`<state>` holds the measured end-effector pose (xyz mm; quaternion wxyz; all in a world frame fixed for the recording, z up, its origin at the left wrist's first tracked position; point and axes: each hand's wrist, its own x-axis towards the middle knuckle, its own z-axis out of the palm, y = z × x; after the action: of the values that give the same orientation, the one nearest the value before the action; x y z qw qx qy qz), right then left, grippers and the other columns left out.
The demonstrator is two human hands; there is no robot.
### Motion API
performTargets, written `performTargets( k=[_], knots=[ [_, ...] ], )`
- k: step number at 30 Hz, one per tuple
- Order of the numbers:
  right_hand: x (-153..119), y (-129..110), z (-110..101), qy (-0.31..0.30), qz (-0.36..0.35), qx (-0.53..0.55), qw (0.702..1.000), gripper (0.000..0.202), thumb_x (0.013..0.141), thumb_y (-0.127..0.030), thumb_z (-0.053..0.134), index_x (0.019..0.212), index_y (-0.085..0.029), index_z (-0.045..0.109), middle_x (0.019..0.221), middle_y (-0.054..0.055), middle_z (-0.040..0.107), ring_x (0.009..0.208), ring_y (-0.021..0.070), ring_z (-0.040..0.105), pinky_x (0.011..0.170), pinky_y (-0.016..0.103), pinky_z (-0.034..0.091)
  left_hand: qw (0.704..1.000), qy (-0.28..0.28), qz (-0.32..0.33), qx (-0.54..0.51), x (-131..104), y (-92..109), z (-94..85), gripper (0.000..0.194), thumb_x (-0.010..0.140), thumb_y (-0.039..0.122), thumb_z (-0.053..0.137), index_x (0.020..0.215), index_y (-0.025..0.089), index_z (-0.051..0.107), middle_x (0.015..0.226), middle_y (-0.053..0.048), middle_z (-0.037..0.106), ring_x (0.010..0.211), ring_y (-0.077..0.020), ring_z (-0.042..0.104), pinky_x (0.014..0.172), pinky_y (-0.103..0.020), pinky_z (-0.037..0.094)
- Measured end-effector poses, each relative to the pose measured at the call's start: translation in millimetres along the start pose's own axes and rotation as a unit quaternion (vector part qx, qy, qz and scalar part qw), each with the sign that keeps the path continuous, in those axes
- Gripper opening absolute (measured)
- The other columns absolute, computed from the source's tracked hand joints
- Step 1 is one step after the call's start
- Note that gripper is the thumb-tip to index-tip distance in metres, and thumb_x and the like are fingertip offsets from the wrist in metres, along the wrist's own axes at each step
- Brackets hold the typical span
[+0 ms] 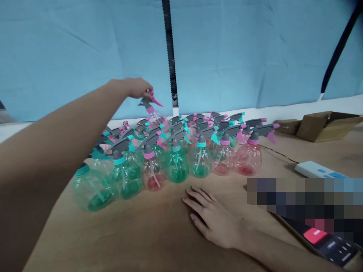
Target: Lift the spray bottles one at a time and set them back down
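Observation:
Held up at the back of a group of spray bottles is a clear spray bottle [155, 118] with a pink collar and pink trigger. My left hand [138, 88] grips it by its grey spray head, and the bottle tilts. Its lower part is hidden behind other bottles. My right hand [211, 217] lies flat on the table with its fingers spread, holding nothing. Just beyond its fingertips stands the front row, including a green spray bottle [178, 166] and a pink spray bottle [248, 158]. My left forearm covers some bottles at the left.
A phone [326, 241] lies at the lower right, partly pixelated. Behind it are a white power strip [320, 170], a thin cable [279, 153] and an open cardboard box [323, 126]. A blue curtain [221, 56] hangs behind the wooden table [127, 234].

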<state>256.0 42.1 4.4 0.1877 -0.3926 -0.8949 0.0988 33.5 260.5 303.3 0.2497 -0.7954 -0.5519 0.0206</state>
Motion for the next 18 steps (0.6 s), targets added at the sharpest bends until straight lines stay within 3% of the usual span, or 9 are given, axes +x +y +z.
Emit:
performTargets(
  k=[2,4,7,9,11,13,16,18],
  knots=[
    [-0.2,-1.0,-1.1,-0.003,-0.001,-0.01,1.0,0.044,0.089,-0.025,0.039,0.132,-0.016,0.046,0.139,0.01,0.042,0.13,0.0247,0.03,0.108,0.043,0.023,0.997,0.081,-0.003,-0.015,-21.3,-4.6,-23.3,0.048,0.085,0.044,0.044,0.113,0.006,0.056,0.101,-0.004,0.062,0.1,-0.0169,0.048,0.094,-0.036,0.033],
    [-0.3,-1.8,-1.3,-0.003,-0.002,-0.013,1.0,0.044,0.088,-0.025,0.039,0.131,-0.016,0.047,0.138,0.01,0.042,0.13,0.0244,0.031,0.108,0.043,0.024,0.977,0.206,-0.01,-0.058,-50.1,-2.5,-45.1,0.05,0.084,0.045,0.043,0.112,0.005,0.055,0.102,-0.003,0.061,0.099,-0.0187,0.051,0.09,-0.037,0.035],
    [0.1,-1.2,1.9,0.008,0.012,-0.01,1.0,0.048,0.087,-0.026,0.038,0.133,-0.012,0.042,0.138,0.012,0.043,0.129,0.0243,0.033,0.107,0.043,0.027,0.909,0.362,-0.032,-0.201,-101.8,12.5,-68.0,0.052,0.082,0.042,0.042,0.115,0.003,0.05,0.102,-0.004,0.06,0.095,-0.0186,0.054,0.081,-0.033,0.039],
    [0.6,1.0,6.1,0.03,0.069,-0.026,0.997,0.054,0.086,-0.026,0.039,0.136,-0.007,0.035,0.137,0.017,0.043,0.126,0.0269,0.037,0.104,0.045,0.031,0.861,0.393,-0.029,-0.321,-136.2,28.4,-71.2,0.054,0.079,0.041,0.044,0.118,0.002,0.046,0.099,-0.004,0.06,0.093,-0.0192,0.056,0.074,-0.032,0.04],
    [1.3,4.0,10.2,0.054,0.135,-0.049,0.988,0.056,0.085,-0.026,0.038,0.136,-0.002,0.032,0.134,0.022,0.043,0.123,0.0309,0.04,0.101,0.048,0.034,0.835,0.37,-0.038,-0.405,-166.0,47.8,-62.5,0.05,0.079,0.037,0.047,0.115,0.004,0.049,0.094,-0.005,0.061,0.085,-0.0162,0.058,0.07,-0.03,0.041],
    [1.6,6.6,12.6,0.063,0.153,-0.061,0.984,0.053,0.085,-0.026,0.037,0.133,-0.002,0.037,0.132,0.024,0.044,0.123,0.0329,0.04,0.1,0.05,0.034,0.833,0.287,-0.06,-0.468,-188.0,69.9,-43.3,0.039,0.079,0.036,0.051,0.103,0.007,0.056,0.083,-0.005,0.064,0.069,-0.0108,0.058,0.064,-0.024,0.043],
    [0.8,7.5,12.1,0.059,0.108,-0.058,0.991,0.046,0.086,-0.023,0.037,0.129,-0.009,0.044,0.133,0.018,0.045,0.127,0.0288,0.036,0.104,0.047,0.029,0.844,0.166,-0.03,-0.508,-203.7,102.6,-6.6,0.023,0.076,0.037,0.056,0.08,0.015,0.06,0.068,-0.002,0.064,0.058,-0.0115,0.057,0.051,-0.021,0.041],
    [0.2,6.6,10.2,0.049,0.073,-0.053,0.995,0.045,0.085,-0.02,0.039,0.129,-0.011,0.045,0.136,0.015,0.044,0.128,0.027,0.034,0.105,0.045,0.027,0.849,0.129,-0.004,-0.512,-204.4,119.0,14.5,0.019,0.077,0.036,0.055,0.074,0.017,0.059,0.066,-0.001,0.061,0.06,-0.0128,0.057,0.053,-0.023,0.042]
  ],
)
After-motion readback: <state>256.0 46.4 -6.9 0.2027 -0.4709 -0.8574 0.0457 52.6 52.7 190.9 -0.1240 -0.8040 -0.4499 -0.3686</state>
